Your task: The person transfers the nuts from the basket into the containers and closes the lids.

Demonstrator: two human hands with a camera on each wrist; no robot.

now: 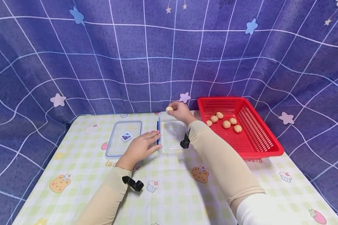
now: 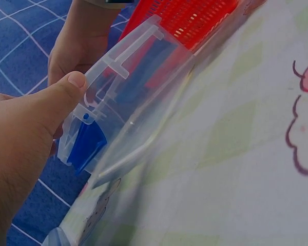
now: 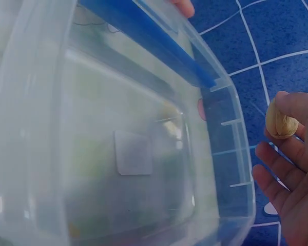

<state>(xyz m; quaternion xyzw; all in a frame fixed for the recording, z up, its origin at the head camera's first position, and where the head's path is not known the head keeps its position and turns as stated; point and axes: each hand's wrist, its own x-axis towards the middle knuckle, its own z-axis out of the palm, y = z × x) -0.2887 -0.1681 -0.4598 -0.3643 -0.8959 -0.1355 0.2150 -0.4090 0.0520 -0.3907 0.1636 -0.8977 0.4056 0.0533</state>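
My right hand [image 1: 181,112] pinches a walnut [image 1: 169,108] between thumb and fingers, over the far rim of a clear plastic container [image 1: 169,141]. In the right wrist view, that walnut [image 3: 281,120] shows its pale ridged shell, outside the container's wall. My left hand [image 1: 142,146] rests against the container's left side by the blue clip [image 2: 90,146], its fingers fairly straight. The left thumb touches the rim in the left wrist view, where the other left fingers are mostly hidden. Several walnuts [image 1: 226,124] lie in a red basket [image 1: 259,154] on the right.
A clear lid [image 1: 116,146] with a blue-edged seal and a blue label [image 1: 126,136] lies flat left of the container. A checked, cartoon-printed cloth [image 1: 171,193] covers the table. A blue curtain [image 1: 129,72] with white lines hangs right behind it.
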